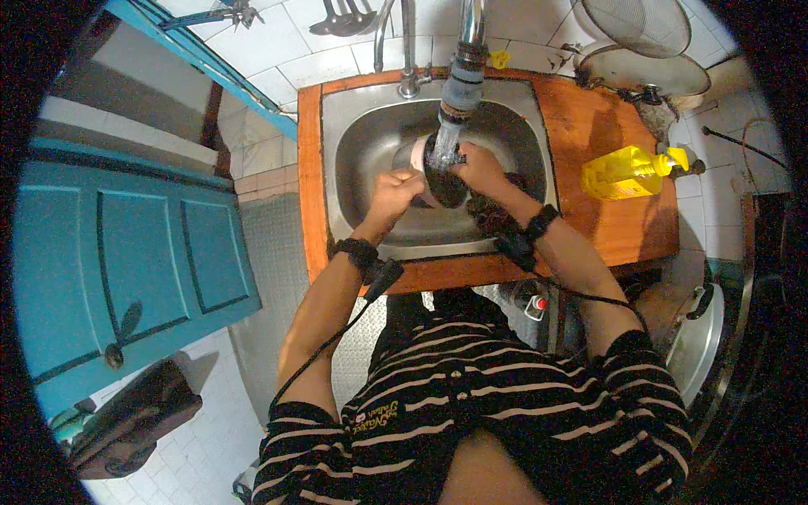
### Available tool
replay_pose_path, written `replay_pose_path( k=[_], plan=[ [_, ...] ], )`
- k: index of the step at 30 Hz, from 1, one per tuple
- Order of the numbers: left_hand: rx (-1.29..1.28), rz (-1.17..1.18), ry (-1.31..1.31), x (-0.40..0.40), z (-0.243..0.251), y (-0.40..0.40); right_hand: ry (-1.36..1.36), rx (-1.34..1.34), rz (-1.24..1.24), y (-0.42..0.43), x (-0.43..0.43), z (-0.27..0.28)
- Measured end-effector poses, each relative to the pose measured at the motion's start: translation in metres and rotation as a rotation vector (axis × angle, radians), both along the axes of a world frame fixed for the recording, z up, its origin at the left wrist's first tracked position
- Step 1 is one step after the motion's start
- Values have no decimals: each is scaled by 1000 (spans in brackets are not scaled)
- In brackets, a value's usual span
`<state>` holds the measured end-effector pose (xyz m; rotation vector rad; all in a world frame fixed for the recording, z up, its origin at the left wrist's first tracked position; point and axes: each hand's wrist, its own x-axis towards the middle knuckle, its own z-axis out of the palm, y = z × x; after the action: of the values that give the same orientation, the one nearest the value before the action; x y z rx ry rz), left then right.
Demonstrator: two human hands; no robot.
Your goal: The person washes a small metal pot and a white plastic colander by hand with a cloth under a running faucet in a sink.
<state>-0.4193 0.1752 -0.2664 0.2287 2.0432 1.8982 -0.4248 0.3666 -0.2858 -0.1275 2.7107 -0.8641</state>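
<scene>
Both hands are inside a stainless steel sink (360,218), around a small round pot (446,189) with a dark inside and a pale pinkish side. The pot is tilted, and water (447,140) runs onto it from the tap (464,88). My left hand (396,194) grips the pot's left edge with bent fingers. On the opposite side, my right hand (481,167) is closed at the rim, its fingertips partly hidden by water and pot. Below my right forearm lies a dark, rough-textured thing (489,214), too dark to identify.
A yellow pump bottle (622,173) lies or stands on the orange-brown wooden counter (581,230). A second, thin tap (409,82) rises behind the sink. Strainers (637,25) and ladles (341,22) hang on the tiled wall. Dark cables (315,353) run from both wristbands along my arms.
</scene>
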Motion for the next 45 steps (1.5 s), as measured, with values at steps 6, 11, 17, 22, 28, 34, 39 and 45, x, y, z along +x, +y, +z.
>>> replay_pose_path(
  k=[6, 11, 17, 22, 28, 34, 39, 45],
  plan=[
    [-259, -49, 53, -14, 11, -11, -33, -119, -27, 16, -2, 3],
    [-782, -83, 774, -25, 31, -16, -131, -77, -267, 51, 3, -6],
    [-1021, -276, 986, -29, 52, -20, -180, -561, -431, 49, 26, 33],
    [-609, -82, 512, -39, 25, -27, -241, -828, -714, 69, 19, -8],
    [172, 22, -302, -11, 10, -7, 246, -230, -65, 30, 8, 24],
    [355, 2, -387, -12, 8, -3, 110, 5, 294, 19, -1, 27],
    [281, -38, -333, 0, 12, 10, 409, 208, 187, 20, -13, 37],
    [410, 10, -501, -1, -3, 6, -120, -302, 444, 26, -14, 18]
  ],
)
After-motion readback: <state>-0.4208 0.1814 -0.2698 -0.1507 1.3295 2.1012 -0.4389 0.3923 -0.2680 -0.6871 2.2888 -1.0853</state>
